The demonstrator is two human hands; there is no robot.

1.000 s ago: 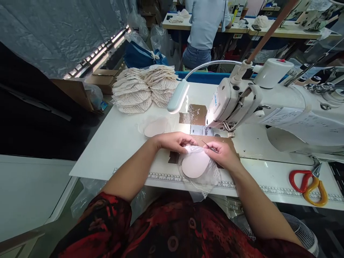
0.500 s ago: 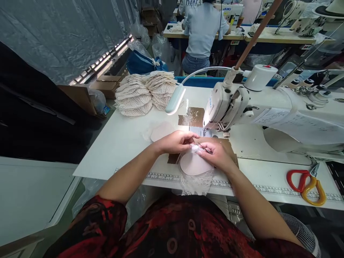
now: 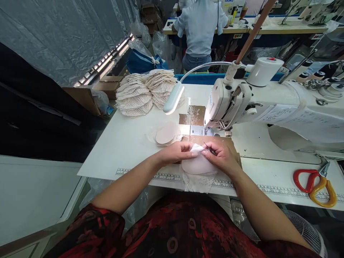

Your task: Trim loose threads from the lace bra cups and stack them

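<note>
Fingers lowered, left hand (image 3: 177,152) now pinches the white lace-trimmed fabric cup (image 3: 198,166) — right hand (image 3: 221,154) too — six o'clock from the steel presser foot (image 3: 206,130).

JUKI on far machine (image 3: 229,4); 14 on ruler (image 3: 221,184).

From here I count two grips (image 3: 178,152), two pale rounded pads (image 3: 199,166), one small dark tool (image 3: 210,149), and two lace stacks (image 3: 134,95), their layers too many to number. My near surface (image 3: 103,148) carries one sewing machine (image 3: 268,102), one pair of scissors (image 3: 321,172). I see one lamp head (image 3: 174,98) and one blue-shirted person (image 3: 199,34).
</note>
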